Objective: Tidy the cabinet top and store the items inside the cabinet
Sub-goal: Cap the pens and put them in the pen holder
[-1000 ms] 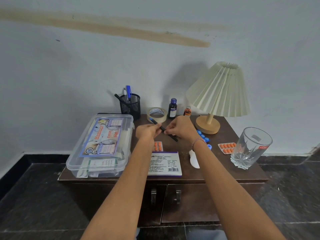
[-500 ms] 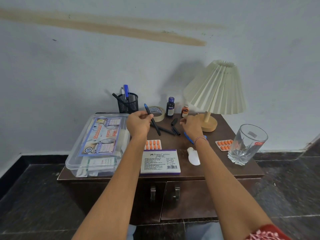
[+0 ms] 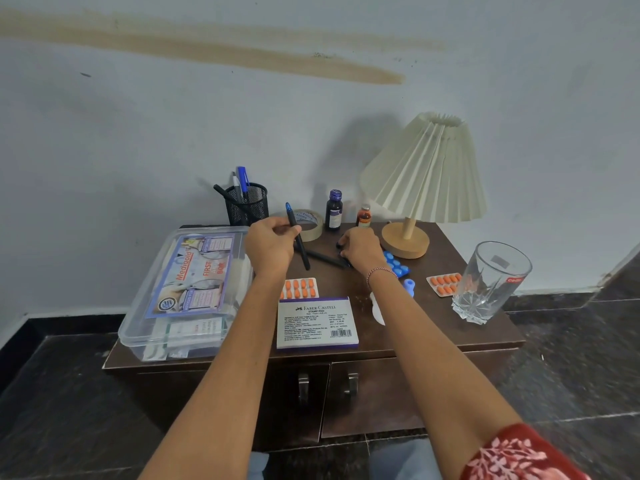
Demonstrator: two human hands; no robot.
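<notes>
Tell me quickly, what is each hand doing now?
Left hand: closed around a pen.
Right hand: fingers down on the black pens on the cabinet top; whether it grips one cannot be told.

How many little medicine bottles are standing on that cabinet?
2. A dark purple-capped bottle stands at the back beside the tape roll; a smaller orange bottle stands right of it, near the lamp base. The right hand might hide more.

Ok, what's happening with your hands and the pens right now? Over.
Left hand grips blue-tipped pen. Right hand over black pen end, grip unclear. Cabinet doors shut; tape close behind.
</notes>
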